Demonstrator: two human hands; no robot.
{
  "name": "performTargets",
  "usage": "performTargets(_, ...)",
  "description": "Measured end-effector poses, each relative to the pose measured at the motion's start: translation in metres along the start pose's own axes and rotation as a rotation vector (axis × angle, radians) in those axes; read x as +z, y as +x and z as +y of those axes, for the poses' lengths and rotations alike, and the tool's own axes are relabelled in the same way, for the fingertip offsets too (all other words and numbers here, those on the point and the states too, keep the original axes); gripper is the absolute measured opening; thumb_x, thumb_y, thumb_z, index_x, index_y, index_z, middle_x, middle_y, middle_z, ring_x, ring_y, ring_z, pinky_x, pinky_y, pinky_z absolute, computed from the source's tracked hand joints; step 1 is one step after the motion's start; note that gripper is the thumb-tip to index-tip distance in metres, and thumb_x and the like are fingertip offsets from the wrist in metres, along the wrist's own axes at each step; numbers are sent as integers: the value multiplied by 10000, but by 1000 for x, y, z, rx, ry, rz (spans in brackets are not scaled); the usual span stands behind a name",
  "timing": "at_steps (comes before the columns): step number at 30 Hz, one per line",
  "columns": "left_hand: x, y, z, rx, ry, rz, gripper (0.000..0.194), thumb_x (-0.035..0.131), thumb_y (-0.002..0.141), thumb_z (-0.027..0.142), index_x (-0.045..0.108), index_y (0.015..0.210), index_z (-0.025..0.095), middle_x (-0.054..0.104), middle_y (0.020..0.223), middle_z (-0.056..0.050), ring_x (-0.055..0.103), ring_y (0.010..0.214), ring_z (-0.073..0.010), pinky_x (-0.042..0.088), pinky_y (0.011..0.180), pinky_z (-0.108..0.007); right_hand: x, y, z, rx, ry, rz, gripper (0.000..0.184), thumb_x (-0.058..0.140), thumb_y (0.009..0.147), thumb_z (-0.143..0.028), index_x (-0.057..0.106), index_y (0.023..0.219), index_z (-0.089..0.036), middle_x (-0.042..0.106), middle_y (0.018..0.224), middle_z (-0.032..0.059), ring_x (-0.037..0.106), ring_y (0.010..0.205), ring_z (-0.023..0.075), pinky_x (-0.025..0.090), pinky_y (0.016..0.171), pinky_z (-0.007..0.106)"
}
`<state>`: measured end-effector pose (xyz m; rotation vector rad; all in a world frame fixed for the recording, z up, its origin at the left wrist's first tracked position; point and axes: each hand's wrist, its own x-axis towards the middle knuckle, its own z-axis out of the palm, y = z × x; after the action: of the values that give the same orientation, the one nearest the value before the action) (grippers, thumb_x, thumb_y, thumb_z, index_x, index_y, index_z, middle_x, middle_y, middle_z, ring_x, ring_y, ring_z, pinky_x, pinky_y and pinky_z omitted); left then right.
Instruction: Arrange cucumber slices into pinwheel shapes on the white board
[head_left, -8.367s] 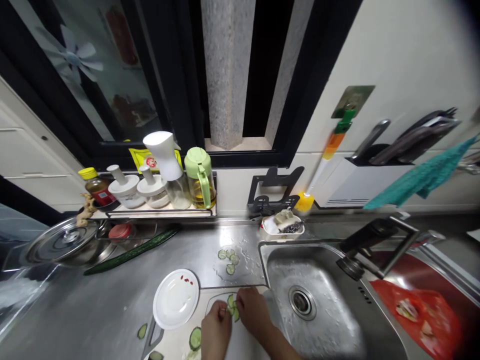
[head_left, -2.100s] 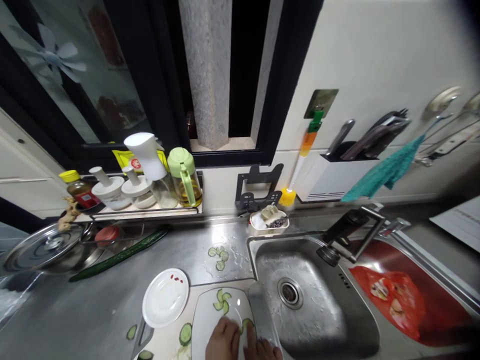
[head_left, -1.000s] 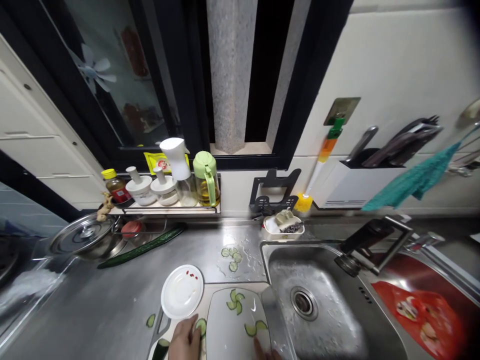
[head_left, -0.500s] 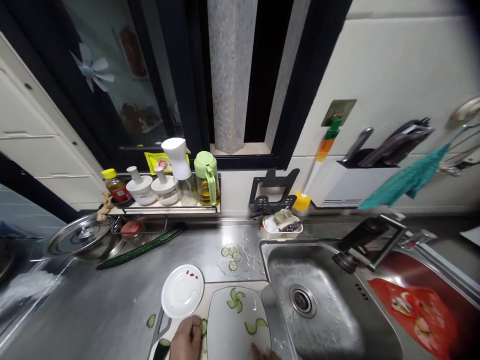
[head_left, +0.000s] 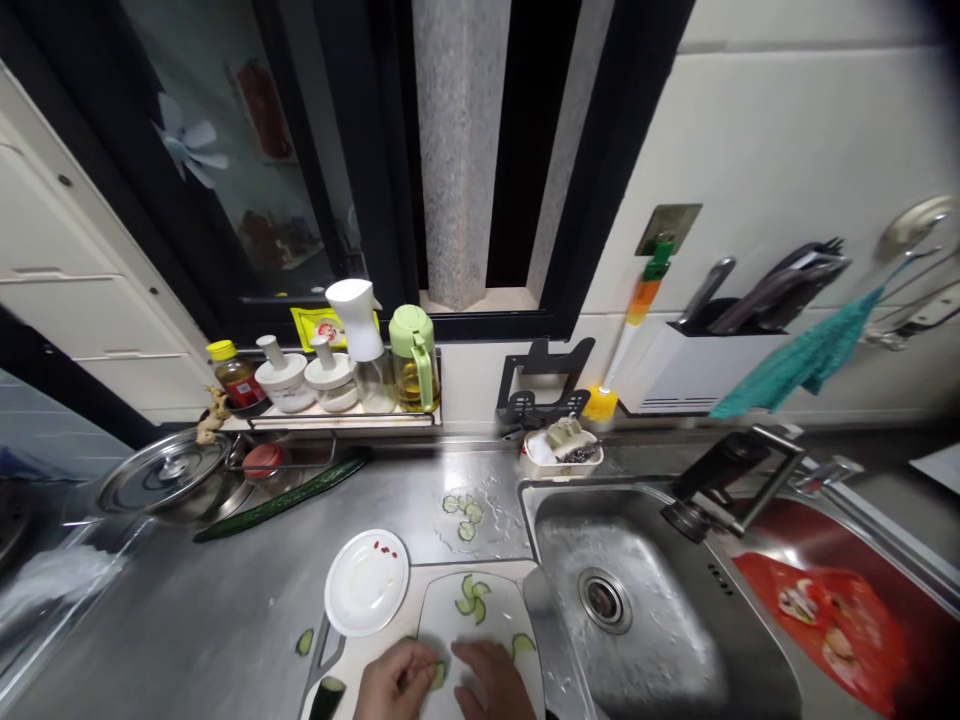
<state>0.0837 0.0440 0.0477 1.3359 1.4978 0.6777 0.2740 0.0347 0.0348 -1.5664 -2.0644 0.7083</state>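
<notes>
My left hand [head_left: 396, 682] pinches a thin cucumber slice [head_left: 438, 676] over the left side of a white square plate [head_left: 442, 610]. Across from it, my right hand [head_left: 495, 684] is above the same plate, thumb and fingers apart, with nothing visible between them. Near the plate's far edge, several cut cucumber pieces [head_left: 471, 600] form a pinwheel. Another cucumber piece [head_left: 523, 643] shows at the right, partly behind my right hand. The plate rests on a pale cutting board [head_left: 346, 660], where a cucumber stub [head_left: 328, 697] lies at the lower left.
Beyond the board sits a small round plate [head_left: 352, 610] with red bits. Loose slices [head_left: 466, 532] lie on the wet steel counter, and a whole cucumber [head_left: 277, 505] lies farther left. The sink [head_left: 652, 620] is at the right; a bottle rack [head_left: 345, 420] stands behind.
My left hand has moved right over the square plate and now holds a slice. My right hand has come up from the bottom edge toward the plate's middle.
</notes>
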Motion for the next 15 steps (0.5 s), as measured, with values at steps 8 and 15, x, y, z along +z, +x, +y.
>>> performTargets(8, 31, 4, 13, -100, -313, -30, 535, 587, 666, 702, 664, 724, 176, 515, 550, 39, 418, 535, -86, 340, 547, -211, -33, 11, -13, 196, 148, -143, 170, 549, 744, -193, 707, 802, -174, 699, 768, 56, 624, 782, 195, 444, 758, 303)
performTargets(15, 41, 5, 8, -414, -497, -188, 647, 594, 526, 816, 591, 629, 178, 472, 474, 71, 359, 410, -43, 249, 464, -202, -48, 1, -9, 195, 202, -139, 174, 565, 733, -210, 720, 812, -201, 716, 794, 41, 618, 754, 171, 433, 707, 268)
